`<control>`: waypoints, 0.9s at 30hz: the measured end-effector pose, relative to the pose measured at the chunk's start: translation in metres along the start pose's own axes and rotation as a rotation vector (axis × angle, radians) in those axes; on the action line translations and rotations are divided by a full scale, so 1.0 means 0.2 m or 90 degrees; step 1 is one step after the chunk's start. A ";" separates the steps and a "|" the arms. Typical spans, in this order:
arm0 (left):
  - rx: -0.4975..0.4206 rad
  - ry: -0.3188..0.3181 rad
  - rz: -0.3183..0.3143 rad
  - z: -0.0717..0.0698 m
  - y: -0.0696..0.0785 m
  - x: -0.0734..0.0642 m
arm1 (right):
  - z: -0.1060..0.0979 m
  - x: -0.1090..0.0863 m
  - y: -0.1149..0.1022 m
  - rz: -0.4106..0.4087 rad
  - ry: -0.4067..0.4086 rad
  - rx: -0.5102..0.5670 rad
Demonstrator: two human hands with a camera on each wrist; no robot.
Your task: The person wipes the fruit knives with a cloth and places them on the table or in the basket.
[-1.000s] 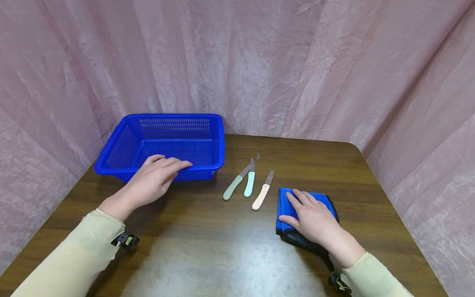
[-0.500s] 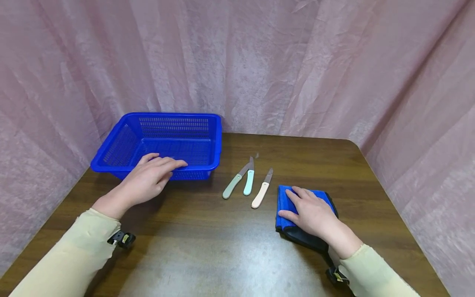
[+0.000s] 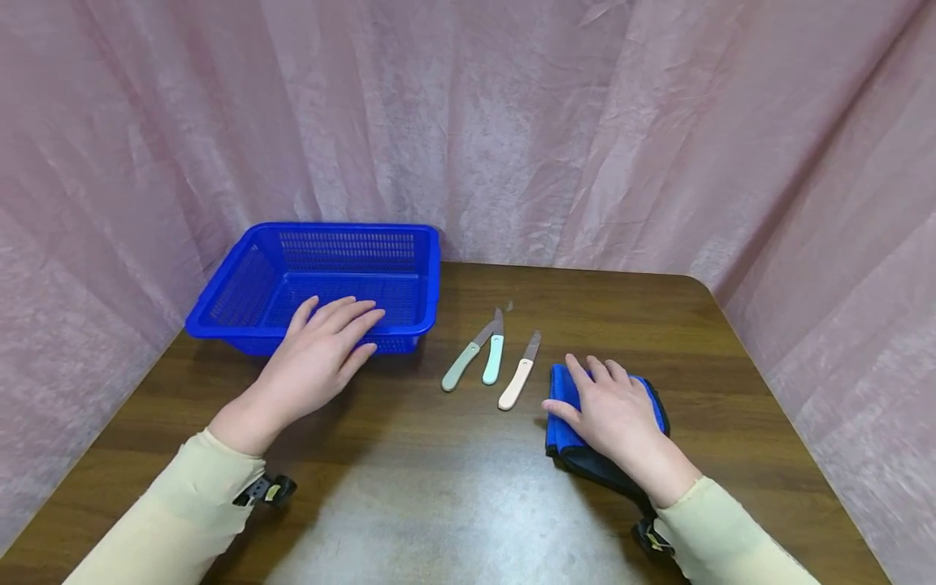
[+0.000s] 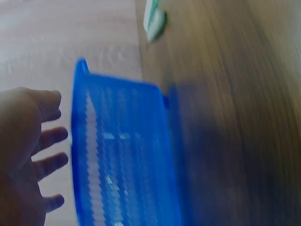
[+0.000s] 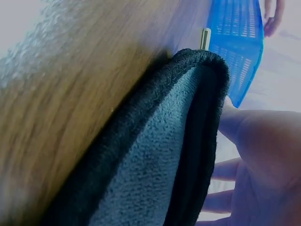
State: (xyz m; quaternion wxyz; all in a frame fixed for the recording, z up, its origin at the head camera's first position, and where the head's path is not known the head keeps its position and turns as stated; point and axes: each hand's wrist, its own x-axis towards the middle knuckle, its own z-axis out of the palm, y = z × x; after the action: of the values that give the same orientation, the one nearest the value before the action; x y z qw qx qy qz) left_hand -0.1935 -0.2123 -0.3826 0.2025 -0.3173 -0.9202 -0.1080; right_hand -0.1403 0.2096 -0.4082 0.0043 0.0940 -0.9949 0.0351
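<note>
My left hand (image 3: pixel 307 366) hovers with spread fingers over the front rim of a blue plastic basket (image 3: pixel 227 331). A small gap parts its fingers from the rim in the left wrist view. On the right, my right hand (image 3: pixel 617 414) is held with spread fingers over a folded blue cloth with black edging (image 3: pixel 559 388). The right wrist view has the thumb close by the cloth's edge; contact is unclear. Between the hands lie three small knives: one sage-green-handled (image 3: pixel 459 368), one mint-handled (image 3: pixel 493 360), one cream-handled (image 3: pixel 516 383). The green pair's blades meet near their tips.
A brown wood-grain table (image 3: pixel 409 471) carries everything, its back right corner rounded. Pink curtains (image 3: pixel 512 138) hang behind it and along the right side. A small clear scrap (image 3: pixel 509 306) lies near the knife tips.
My left hand has come off the basket rim, its fingers fanning out. The right hand has lifted slightly from the cloth and spread. Basket, knives and cloth stay in place.
</note>
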 end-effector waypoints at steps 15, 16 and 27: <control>0.023 -0.013 0.035 0.07 0.49 0.08 | 0.02 0.01 -0.02 0.007 0.019 -0.027; 0.021 -0.016 0.041 0.08 0.52 0.08 | 0.02 0.01 -0.02 0.007 0.017 -0.027; 0.008 -0.036 0.060 0.16 0.65 0.13 | 0.03 0.02 -0.05 0.018 -0.005 -0.014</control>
State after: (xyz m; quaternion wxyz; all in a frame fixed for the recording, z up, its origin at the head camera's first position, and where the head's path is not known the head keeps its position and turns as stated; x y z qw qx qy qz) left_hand -0.1402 -0.0866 -0.3894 0.1830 -0.3622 -0.9101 -0.0836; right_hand -0.1433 0.1981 -0.4128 0.0008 0.0797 -0.9965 0.0239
